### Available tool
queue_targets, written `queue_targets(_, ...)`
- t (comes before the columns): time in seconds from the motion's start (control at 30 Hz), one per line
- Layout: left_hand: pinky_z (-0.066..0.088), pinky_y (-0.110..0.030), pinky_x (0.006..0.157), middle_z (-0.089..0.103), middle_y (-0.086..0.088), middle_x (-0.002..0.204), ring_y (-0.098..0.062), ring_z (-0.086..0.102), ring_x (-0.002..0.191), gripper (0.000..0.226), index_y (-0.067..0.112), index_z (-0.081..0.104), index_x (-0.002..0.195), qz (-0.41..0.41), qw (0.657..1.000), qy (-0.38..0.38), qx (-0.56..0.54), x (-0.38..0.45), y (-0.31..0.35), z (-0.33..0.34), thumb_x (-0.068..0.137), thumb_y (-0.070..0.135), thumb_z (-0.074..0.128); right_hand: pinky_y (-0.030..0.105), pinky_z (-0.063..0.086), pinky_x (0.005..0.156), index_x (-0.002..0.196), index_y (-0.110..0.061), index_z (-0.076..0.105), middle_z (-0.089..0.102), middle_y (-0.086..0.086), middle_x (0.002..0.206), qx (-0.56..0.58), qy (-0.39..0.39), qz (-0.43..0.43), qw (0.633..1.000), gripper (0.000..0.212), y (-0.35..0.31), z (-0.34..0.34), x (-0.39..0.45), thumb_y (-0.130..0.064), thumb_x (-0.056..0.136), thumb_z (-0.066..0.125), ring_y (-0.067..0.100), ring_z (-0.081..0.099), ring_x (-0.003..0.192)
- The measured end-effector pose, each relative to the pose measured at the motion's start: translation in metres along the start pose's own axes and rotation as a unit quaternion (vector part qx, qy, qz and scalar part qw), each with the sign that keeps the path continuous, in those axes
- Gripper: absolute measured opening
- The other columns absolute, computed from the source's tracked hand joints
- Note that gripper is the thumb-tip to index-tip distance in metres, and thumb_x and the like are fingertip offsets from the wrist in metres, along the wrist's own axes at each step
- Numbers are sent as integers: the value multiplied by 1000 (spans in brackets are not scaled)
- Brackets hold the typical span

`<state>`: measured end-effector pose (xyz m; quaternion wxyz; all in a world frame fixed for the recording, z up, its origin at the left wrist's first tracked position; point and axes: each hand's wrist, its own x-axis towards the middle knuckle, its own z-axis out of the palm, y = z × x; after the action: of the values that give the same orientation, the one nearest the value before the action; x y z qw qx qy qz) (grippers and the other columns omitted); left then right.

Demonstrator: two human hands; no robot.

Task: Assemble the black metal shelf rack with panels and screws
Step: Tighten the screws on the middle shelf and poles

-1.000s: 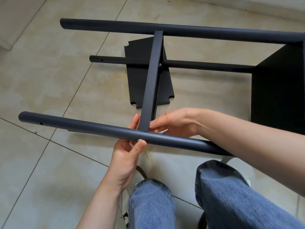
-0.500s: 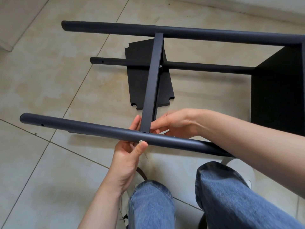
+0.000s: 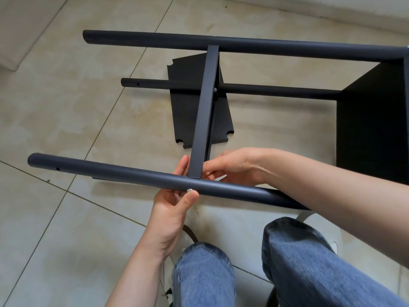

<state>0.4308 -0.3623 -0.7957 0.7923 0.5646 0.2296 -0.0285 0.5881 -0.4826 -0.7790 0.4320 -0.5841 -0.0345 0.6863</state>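
1. Beige floor tiles with dark grout lines carry the black rack frame, which lies on its side.
2. Nearest the person runs the front pole; a flat crossbar meets it from the far pole.
3. Beyond the front pole, a loose black panel lies flat on the tiles under the crossbar.
4. Left hand reaches up from below the front pole, thumb pressing a small silver screw against the pole's near side, fingers curled behind.
5. Right hand sits just behind the front pole beside the crossbar's end, fingers pinched together; what they hold I cannot tell.
6. Blue jeans show below the front pole.
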Motion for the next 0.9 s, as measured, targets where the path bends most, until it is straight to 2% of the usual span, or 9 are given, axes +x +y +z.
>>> queue_targets(0.1,45,-24,106,61,-13,139,-27,57,131,95,26,46,147,6,1000,0,5,0,1,0,66,47,91,27,45,80,86,-19,72,66,-5,81,27,-10,5,1000,17,-2,-4,-5,-36,87,69,13,56,79)
queue_targets(0.17,42,-27,110,59,-12,141,-28,55,133,95,29,47,147,6,1000,0,5,0,1,-1,65,49,91,30,43,84,95,-18,70,64,-2,92,41,-13,17,999,13,-2,-7,-6,-30,90,66,15,53,83)
queue_targets(0.23,44,-23,106,63,-10,137,-25,56,131,92,32,48,145,5,1000,-1,6,0,0,-1,65,50,91,30,45,78,89,-17,69,61,-1,90,35,-11,14,999,9,-1,-7,-7,-23,92,64,15,53,77)
queue_targets(0.33,46,-19,100,66,-8,132,-22,59,128,89,33,50,143,2,1000,-4,3,-1,0,-1,66,47,91,28,47,71,77,-17,70,61,0,81,20,-4,7,1000,15,1,-6,-6,-22,91,66,13,55,70)
queue_targets(0.43,45,-23,105,65,-10,135,-25,57,130,84,38,55,140,6,1000,-2,1,0,0,-1,65,48,91,27,47,70,70,-19,74,63,1,83,28,-9,0,1000,22,3,-7,-7,-22,91,66,14,56,73)
queue_targets(0.5,42,-25,110,63,-11,136,-27,56,132,84,38,56,139,8,1000,0,1,0,0,-1,63,49,92,27,48,73,87,-15,73,61,7,99,38,-10,-9,999,11,3,-6,-7,-20,92,64,17,56,78)
queue_targets(0.6,41,-23,109,63,-8,137,-24,55,132,89,34,53,141,7,1000,5,0,-1,1,-1,62,51,92,33,46,85,113,-13,65,54,10,111,45,-7,-13,999,20,3,-6,-4,-19,94,62,24,50,96)
queue_targets(0.7,46,-14,98,68,-3,131,-17,59,128,94,29,50,143,5,1000,5,3,-1,2,1,62,51,92,33,45,88,107,-13,66,55,9,110,41,-16,-4,999,16,1,-5,-4,-20,94,61,24,50,98)
queue_targets(0.9,45,-19,101,66,-8,133,-22,58,129,91,32,50,143,2,1000,5,0,-1,2,1,64,50,91,26,47,71,82,-17,65,60,-3,77,7,-12,15,1000,16,-3,-2,-3,-25,94,59,12,54,71)
